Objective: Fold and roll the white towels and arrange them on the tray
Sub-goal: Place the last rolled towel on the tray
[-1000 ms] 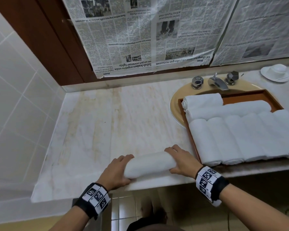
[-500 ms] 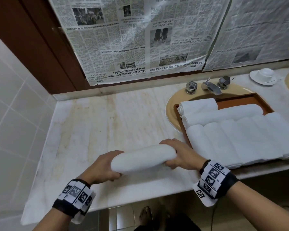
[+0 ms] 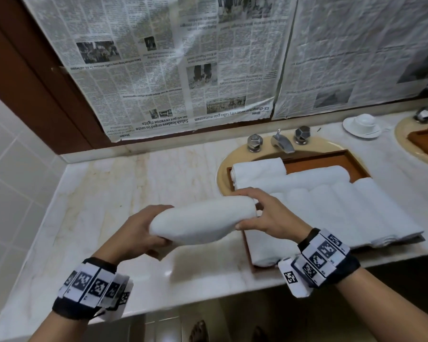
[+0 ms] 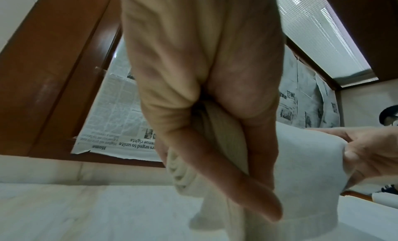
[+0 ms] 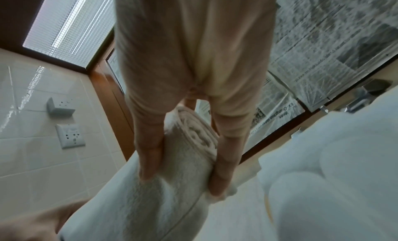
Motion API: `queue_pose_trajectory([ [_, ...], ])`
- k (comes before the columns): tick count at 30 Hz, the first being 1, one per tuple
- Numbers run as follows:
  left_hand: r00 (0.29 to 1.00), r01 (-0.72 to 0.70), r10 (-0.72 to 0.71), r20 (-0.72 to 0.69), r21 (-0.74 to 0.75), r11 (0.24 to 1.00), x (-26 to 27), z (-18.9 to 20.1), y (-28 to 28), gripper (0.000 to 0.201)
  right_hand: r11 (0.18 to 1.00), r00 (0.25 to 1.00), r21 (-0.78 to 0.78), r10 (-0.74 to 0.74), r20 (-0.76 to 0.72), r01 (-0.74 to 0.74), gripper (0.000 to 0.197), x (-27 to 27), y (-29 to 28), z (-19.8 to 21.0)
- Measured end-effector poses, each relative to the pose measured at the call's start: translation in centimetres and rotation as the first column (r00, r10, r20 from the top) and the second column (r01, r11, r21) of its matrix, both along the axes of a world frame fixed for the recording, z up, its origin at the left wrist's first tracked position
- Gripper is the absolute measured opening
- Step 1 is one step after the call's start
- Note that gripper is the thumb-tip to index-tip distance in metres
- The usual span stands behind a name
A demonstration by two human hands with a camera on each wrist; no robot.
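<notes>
A rolled white towel point(image 3: 203, 220) hangs in the air above the marble counter point(image 3: 109, 193), just left of the wooden tray point(image 3: 331, 159). My left hand point(image 3: 136, 230) grips its left end point(image 4: 226, 152), fingers and thumb wrapped around it. My right hand point(image 3: 265, 213) holds its right end point(image 5: 189, 142) between thumb and fingers. The tray sits over the sink and carries several rolled white towels point(image 3: 331, 208) side by side, with two more rolls point(image 3: 260, 167) lying crosswise behind them.
A faucet point(image 3: 281, 141) with two knobs stands behind the tray. A white cup and saucer point(image 3: 362, 123) rest on the counter at the far right, beside a second sink point(image 3: 415, 144). Newspaper point(image 3: 183, 58) covers the mirror. A tiled wall point(image 3: 10, 169) closes the left side.
Both hands have lifted the rolled towel off the counter's front edge and carried it up and to the right, toward the tray.
</notes>
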State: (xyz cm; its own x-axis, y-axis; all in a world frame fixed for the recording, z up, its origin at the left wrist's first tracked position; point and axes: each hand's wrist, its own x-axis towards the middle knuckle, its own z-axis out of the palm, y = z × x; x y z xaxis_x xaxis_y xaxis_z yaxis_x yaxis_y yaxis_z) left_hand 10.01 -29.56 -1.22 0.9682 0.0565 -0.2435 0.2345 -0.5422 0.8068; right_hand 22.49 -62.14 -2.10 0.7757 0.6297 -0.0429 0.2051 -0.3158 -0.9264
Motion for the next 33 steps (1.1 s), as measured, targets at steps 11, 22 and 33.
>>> queue_pose_trajectory([
  [11,0.984,0.056,-0.064,0.168,0.051,0.997,4.8,0.7,-7.9,0.074,0.996,0.997,0.052,-0.064,-0.053,0.067,0.054,3.9,-8.8,1.1],
  [22,0.957,0.199,-0.183,0.223,-0.048,0.979,18.1,-0.5,-13.6,0.067,0.966,0.963,0.023,-0.256,-0.088,0.259,0.055,12.6,-15.9,1.1],
  [33,0.952,0.178,-0.162,0.258,-0.039,0.983,26.8,-2.0,-20.9,0.057,0.952,0.944,0.019,-0.301,-0.138,0.306,0.053,20.8,-22.1,0.8],
])
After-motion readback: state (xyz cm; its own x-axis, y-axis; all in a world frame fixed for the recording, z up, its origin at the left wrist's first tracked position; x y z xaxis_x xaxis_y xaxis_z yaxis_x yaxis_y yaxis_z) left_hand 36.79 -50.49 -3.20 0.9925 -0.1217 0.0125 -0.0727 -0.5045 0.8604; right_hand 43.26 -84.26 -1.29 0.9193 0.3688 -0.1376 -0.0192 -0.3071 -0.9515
